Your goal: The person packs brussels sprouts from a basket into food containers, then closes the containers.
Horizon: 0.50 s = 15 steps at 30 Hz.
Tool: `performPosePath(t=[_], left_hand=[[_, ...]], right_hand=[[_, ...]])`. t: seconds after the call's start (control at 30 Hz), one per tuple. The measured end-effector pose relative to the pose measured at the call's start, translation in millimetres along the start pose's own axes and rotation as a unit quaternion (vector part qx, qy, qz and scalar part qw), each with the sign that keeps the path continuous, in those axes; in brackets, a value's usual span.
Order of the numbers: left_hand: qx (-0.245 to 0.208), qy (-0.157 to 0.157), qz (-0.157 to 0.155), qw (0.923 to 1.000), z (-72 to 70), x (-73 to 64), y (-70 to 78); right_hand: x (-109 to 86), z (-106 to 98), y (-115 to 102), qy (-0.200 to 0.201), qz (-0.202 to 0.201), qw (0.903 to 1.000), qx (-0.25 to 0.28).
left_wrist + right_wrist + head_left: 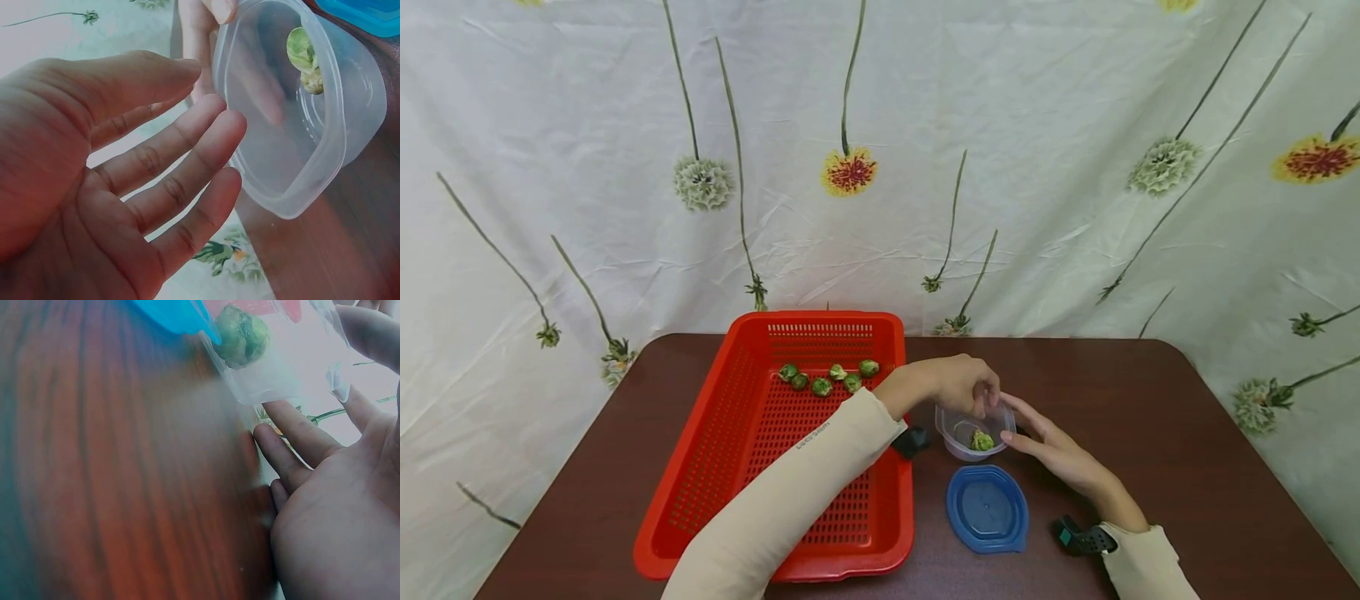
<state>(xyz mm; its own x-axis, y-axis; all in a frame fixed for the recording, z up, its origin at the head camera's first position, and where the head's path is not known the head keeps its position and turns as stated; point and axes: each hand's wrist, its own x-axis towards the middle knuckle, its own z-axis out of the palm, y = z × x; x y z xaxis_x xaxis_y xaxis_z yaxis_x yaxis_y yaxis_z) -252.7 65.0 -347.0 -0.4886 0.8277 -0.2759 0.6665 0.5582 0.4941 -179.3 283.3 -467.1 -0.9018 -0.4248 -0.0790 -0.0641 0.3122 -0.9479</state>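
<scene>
A clear plastic container (pixel 953 433) stands on the table with a green Brussels sprout (pixel 982 440) at its bottom. Over the container's open top is my left hand (pixel 958 383); in the left wrist view its fingers (pixel 181 187) are loosely bent with nothing between them, close to the rim. My right hand (pixel 1067 454) holds the container from the right, thumb on the near side and fingers on the far side. The right wrist view has the sprout (pixel 240 337) showing through the container wall, with the right hand's fingers (pixel 300 431) beside it.
To the left, a red plastic basket (pixel 700 450) has several Brussels sprouts (pixel 822 387) toward its far end; my left forearm crosses over it. A blue lid (pixel 987 507) lies on the dark wooden table (pixel 1210 467) in front of the container. Behind hangs a flowered cloth (pixel 1037 150).
</scene>
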Motion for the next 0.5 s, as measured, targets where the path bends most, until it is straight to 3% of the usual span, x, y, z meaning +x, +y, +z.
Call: performPosePath(t=[0.5], left_hand=[[0.005,0.039,0.028,0.9988,-18.8,-20.2,-4.9]], right_hand=[[-0.5,0,1,-0.014,-0.021,0.9996,0.011]])
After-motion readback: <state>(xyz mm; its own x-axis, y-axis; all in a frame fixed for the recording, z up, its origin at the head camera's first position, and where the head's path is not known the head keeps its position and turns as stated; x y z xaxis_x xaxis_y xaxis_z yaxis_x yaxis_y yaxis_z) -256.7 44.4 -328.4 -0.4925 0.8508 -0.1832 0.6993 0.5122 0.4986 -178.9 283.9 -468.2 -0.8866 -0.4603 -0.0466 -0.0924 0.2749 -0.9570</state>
